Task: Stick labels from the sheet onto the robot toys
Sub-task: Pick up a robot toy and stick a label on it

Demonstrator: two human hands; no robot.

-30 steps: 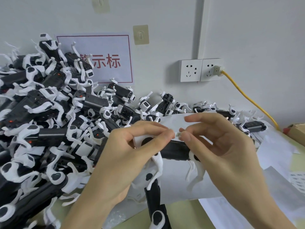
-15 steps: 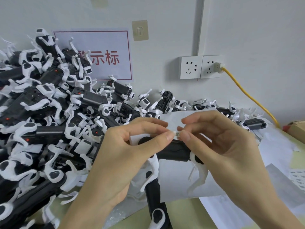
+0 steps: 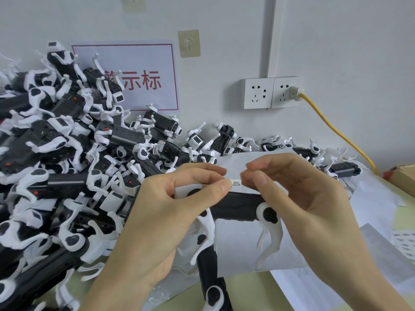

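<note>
White wall fills the top of the frame, with a red-bordered sign (image 3: 134, 79) at upper left, a double socket (image 3: 270, 93) at centre right and a yellow cable (image 3: 332, 129) running down from it toward the right edge. Below the sign, a heap of toys (image 3: 67, 158) – black bodies, white legs – spreads across the left half. At centre my left hand (image 3: 166, 218) pinches one end of a small label (image 3: 235, 183) between thumb and forefinger; my right hand (image 3: 310, 203), fingers curled, has its fingertips at the label's other end, though I cannot tell whether they grip it. Just under the label, a toy (image 3: 238, 206) lies level between my hands – I cannot tell which hand carries it. Behind it stands a white sheet (image 3: 238, 248), and more sheets (image 3: 381, 198) lie at lower right.
</note>
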